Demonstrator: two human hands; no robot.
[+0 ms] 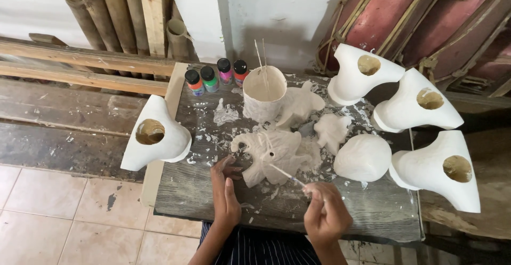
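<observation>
White plaster fish, left fingers touching, right-hand stick on it

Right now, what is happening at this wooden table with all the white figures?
A person sits at a grey weathered wooden board spattered with white. The right hand holds a thin stick brush whose tip rests on a white fish-shaped plaster figure. The left hand steadies that figure at its lower left edge. Behind it stand a white pot of paint with sticks in it and four small paint bottles with dark caps. Several white hollow moulded pieces lie around the board.
</observation>
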